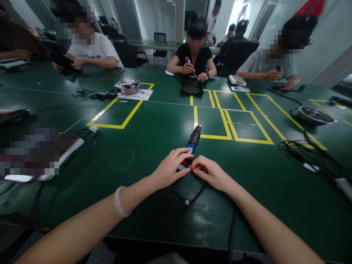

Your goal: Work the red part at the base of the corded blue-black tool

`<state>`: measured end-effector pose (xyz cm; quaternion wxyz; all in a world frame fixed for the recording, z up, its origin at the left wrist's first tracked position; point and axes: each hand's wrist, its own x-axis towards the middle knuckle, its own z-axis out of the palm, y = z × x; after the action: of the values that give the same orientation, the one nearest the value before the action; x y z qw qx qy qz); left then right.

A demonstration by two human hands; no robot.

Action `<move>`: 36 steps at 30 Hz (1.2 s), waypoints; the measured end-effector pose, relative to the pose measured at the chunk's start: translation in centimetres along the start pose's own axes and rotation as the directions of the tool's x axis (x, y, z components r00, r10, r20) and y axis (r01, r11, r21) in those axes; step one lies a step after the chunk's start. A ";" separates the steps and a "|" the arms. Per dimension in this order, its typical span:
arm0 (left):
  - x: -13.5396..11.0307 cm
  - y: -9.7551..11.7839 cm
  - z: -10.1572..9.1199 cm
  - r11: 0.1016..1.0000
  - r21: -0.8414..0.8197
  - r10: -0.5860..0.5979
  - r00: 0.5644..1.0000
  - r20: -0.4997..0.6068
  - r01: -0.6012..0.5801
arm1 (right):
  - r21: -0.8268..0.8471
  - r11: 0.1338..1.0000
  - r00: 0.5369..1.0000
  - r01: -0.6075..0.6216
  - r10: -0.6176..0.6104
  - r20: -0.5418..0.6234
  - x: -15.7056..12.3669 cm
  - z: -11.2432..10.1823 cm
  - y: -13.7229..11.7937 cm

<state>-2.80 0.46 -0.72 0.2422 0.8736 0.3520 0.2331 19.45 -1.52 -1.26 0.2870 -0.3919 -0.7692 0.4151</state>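
Observation:
An electric screwdriver [193,138] with a black barrel and a blue and red body lies on the green table [143,146], tip pointing away from me. My left hand [170,169] rests on its near end, fingers curled over the red part. My right hand [211,173] pinches the same end from the right, fingertips together at the spot where the black cable [181,200] joins. The cable loops back toward me between my forearms.
Yellow tape boxes [228,124] mark the table ahead. Three people sit at the far side; the middle one works over a black tray [191,87]. A round metal fan [313,114] and tangled cables [316,154] lie at right. A tablet [63,146] lies at left.

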 end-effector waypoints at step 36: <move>3.0 0.8 0.8 0.907 0.376 -0.229 0.971 0.069 0.187 | 0.076 0.994 0.991 -0.075 0.083 -0.103 0.0 -0.6 1.3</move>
<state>0.01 1.86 -0.17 0.1175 0.8724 0.4665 0.0867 20.39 -0.81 -2.11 0.3248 -0.4331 -0.7212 0.4323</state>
